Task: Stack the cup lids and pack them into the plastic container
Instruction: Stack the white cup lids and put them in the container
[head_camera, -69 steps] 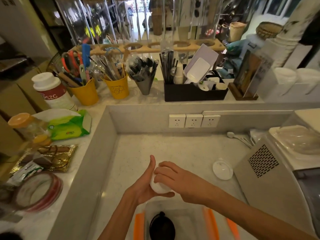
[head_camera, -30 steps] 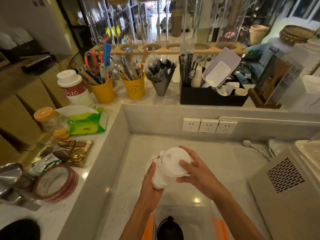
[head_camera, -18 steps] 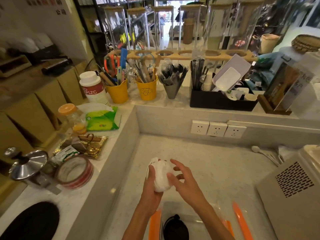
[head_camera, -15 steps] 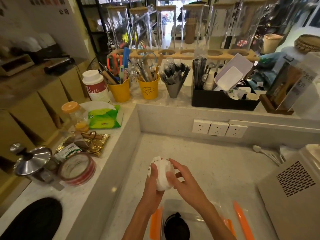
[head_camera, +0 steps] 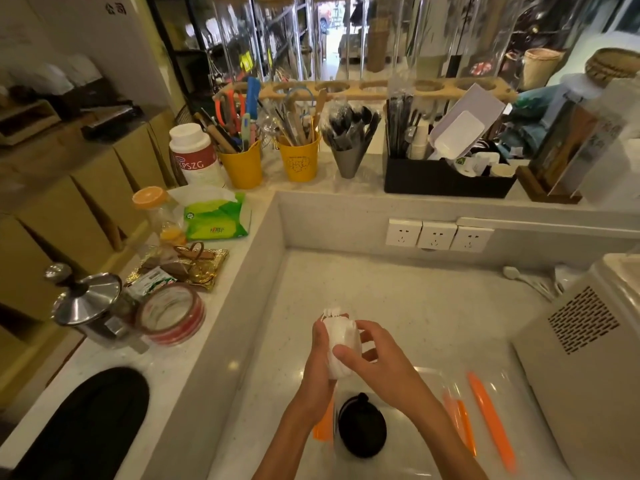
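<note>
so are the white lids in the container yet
Out. The white lids are a stack held between the left hand and right hand, above the container, which holds only a black lid.

Canister (head_camera: 192, 152) label: "KPSZG", white on red.
Wall (head_camera: 114, 8) sign: "公司".
Green packet (head_camera: 216, 220) print: too small to read.

Head cam (wide-angle) looks fwd/down, close over counter (head_camera: 415, 306).

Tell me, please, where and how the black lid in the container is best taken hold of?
Likely by its rim, from straight above: the black lid lies flat on the container floor, with the open top the only way in. Both hands are now busy with the white stack.
</note>
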The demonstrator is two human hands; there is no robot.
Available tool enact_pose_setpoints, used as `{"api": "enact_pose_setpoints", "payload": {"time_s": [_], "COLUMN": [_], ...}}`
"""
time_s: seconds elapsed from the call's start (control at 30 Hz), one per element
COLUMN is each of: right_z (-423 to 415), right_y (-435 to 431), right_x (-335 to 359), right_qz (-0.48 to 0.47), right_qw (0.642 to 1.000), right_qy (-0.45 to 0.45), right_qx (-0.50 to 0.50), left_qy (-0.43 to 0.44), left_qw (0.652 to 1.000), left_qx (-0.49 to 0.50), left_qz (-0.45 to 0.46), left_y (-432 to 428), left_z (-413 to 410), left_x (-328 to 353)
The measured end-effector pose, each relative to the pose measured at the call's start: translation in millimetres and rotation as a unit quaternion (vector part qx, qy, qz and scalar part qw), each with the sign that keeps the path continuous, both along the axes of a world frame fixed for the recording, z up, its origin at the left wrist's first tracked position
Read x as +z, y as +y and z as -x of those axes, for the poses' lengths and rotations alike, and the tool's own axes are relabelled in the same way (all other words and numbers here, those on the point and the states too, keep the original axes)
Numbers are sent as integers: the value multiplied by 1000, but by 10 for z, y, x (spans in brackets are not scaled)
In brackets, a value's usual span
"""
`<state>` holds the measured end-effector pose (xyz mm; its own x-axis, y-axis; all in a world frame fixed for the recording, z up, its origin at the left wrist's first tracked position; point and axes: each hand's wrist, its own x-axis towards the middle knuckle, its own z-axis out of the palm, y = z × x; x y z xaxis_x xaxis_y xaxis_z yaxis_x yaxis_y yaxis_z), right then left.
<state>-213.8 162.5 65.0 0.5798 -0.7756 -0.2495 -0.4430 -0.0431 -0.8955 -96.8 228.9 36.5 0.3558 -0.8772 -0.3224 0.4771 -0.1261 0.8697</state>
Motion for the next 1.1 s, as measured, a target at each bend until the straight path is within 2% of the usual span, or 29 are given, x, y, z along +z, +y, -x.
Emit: {"api": "enact_pose_setpoints", "payload": {"time_s": [0.17,0.23,0.3,0.37,0.43,0.53,0.67,0.8,0.97,1.1], "right_z": [40,76,132,198,252,321,453,534,555,607], "right_y": [105,114,108,111,152,244,308,391,511,593], "right_x": [76,105,158,201,193,154,112,72,-19,-36], "right_qz": [-7,-19,-45,-47,-67,-144,-116,-107,-121,-159], "right_qw": [1000,999,990,986,987,969,970,964,940,930], "right_qy": [12,-36,-127,-145,-142,-194,-177,-177,-210,-226], "right_qx": [-8,-15,-48,-60,-34,-52,-123,-168,-240,-242], "left_qy": [-19,11,60,81,65,-1,-63,-117,-55,-58], "left_qw": [999,1000,998,996,997,998,997,989,993,991], "left_qx": [-21,-5,1,-15,-42,-57,-50,-90,-103,-113], "left_qz": [-15,-4,20,25,25,8,7,1,-32,-40], "left_y": [95,122,142,152,139,138,185,264,334,350], "left_z": [5,-32,-111,-156,-129,-48,-35,4,90,109], "left_x": [161,199,211,244,284,309,228,201,148,162]}}
